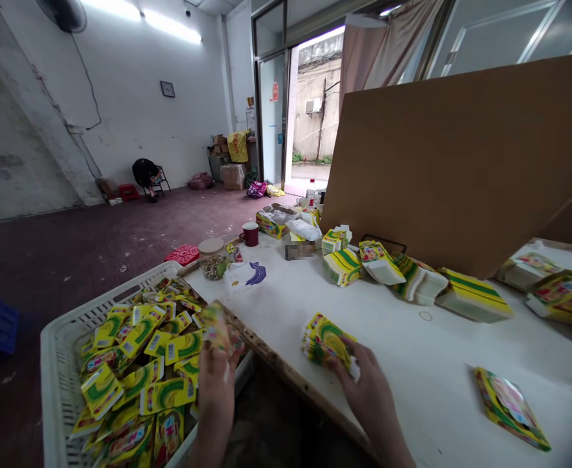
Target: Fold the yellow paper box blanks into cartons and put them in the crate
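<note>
My left hand (221,364), blurred by motion, is closed on a small yellow-green packet (216,325) above the right edge of the white plastic basket (54,370). Many yellow-green packets (142,331) fill that basket. On the white table (276,292), my right hand (359,370) grips the right end of a fanned stack of yellow cards (327,341). One flat packet with a clear window (510,406) lies apart at the lower right.
Along the back of the table lie several card stacks (474,296) before a large brown cardboard sheet (452,156). A glass jar (212,260), a white-and-blue packet (244,276) and a dark red mug (250,234) stand at the back left. A person (145,174) sits far off.
</note>
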